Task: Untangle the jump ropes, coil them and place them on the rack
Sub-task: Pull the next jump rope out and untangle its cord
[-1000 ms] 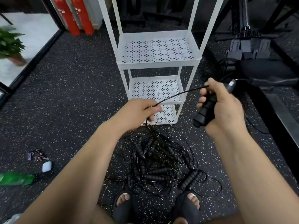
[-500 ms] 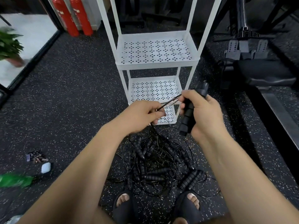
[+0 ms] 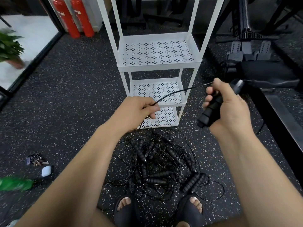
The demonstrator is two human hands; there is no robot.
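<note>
Head view: a black jump-rope handle [image 3: 211, 110] is gripped in the right hand [image 3: 229, 108], its fingers curled round it, beside the white rack [image 3: 157, 51]. The thin cord [image 3: 177, 92] is pinched in the curled fingers of the left hand [image 3: 137, 110] and is stretched between both hands. Other jump ropes [image 3: 160, 163] are heaped in a tangle on the speckled floor [image 3: 73, 95], between rack and sandalled feet [image 3: 126, 210].
</note>
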